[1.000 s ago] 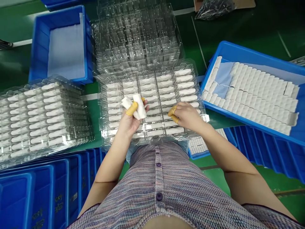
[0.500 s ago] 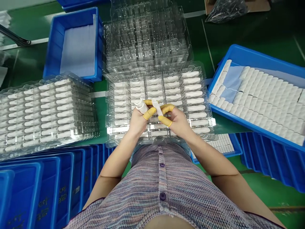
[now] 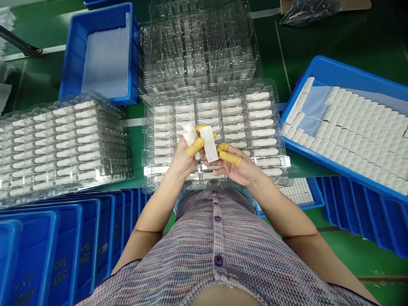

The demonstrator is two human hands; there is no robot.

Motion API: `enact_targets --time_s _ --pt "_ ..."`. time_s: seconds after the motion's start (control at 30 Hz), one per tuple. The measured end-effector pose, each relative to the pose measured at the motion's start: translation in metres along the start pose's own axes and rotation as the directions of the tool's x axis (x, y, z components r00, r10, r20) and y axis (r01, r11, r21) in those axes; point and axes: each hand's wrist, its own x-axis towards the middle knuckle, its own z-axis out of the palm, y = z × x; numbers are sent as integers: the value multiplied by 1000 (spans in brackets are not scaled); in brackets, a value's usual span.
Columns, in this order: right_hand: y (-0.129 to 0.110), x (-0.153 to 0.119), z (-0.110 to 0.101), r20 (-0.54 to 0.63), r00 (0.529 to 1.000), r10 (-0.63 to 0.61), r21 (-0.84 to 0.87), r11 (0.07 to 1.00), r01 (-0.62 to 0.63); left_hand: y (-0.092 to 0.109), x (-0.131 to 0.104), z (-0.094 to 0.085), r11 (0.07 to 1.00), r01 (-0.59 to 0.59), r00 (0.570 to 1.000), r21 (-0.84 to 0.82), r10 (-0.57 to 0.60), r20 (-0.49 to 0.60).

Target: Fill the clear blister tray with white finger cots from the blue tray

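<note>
1. We have our left hand (image 3: 188, 154) clamped on a flat white rectangular piece (image 3: 209, 144) and a bulkier white piece (image 3: 190, 135), above a clear plastic tray (image 3: 284, 162) of white pieces.
2. Our right hand (image 3: 237, 165) has thumb and forefinger close together at the flat piece's right edge; we cannot tell whether they grip it.
3. A narrow green bench strip (image 3: 137, 146) separates the tray from a loaded clear stack (image 3: 113, 163); rightward, a blue plastic bin (image 3: 344, 171) nearly meets its edge.
</note>
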Motion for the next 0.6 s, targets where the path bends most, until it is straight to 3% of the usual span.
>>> enact_targets --time_s 0.17,0.27,0.33,0.4,0.5,0.6 --pt "-2 1 -7 -53 998 -45 -30 999 43 -6 -1 -2 999 -26 1000 28 26 -7" --pt "-18 -8 -25 -130 951 -280 -309 923 230 -4 -3 -3 998 -55 998 0 55 -37" --pt "-34 -19 -42 -128 849 -513 -631 703 329 -1 -5 -5 998 -55 997 10 56 -62" --pt "-52 -32 -61 -35 775 -631 -901 356 249 1 -6 -6 998 -32 997 47 35 -70" --pt "-73 -42 -82 104 848 -520 -993 -107 56 2 -7 -7 996 2 998 95 3 -60" --pt "-81 -36 -89 187 904 -384 -927 -374 33 -1 -6 -6 994 -15 999 104 19 -45"
